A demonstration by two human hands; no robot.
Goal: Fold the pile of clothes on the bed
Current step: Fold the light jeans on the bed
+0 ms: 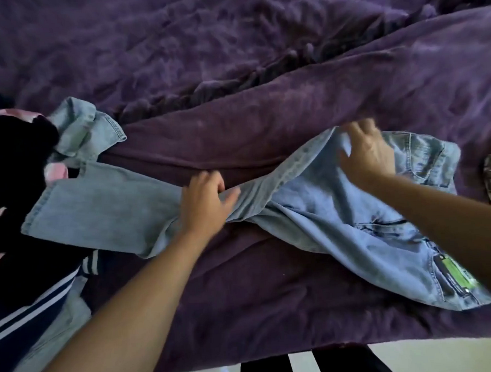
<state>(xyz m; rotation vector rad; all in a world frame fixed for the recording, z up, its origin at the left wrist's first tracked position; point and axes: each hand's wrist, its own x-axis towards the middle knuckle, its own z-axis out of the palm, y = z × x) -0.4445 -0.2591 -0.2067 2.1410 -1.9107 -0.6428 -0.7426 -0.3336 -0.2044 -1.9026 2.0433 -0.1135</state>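
The left hand (204, 202) pinched a bunched leg of the jeans (310, 199); the blurred right hand (366, 151) closed its grip on a raised fold near the waist. The jeans lay across the purple bed (261, 71), cuffs on the pile (16, 175).

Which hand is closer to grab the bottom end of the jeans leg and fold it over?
Probably the left hand. It grips the jeans mid-leg, nearest the hem; the right hand holds fabric far off, near the waist end.
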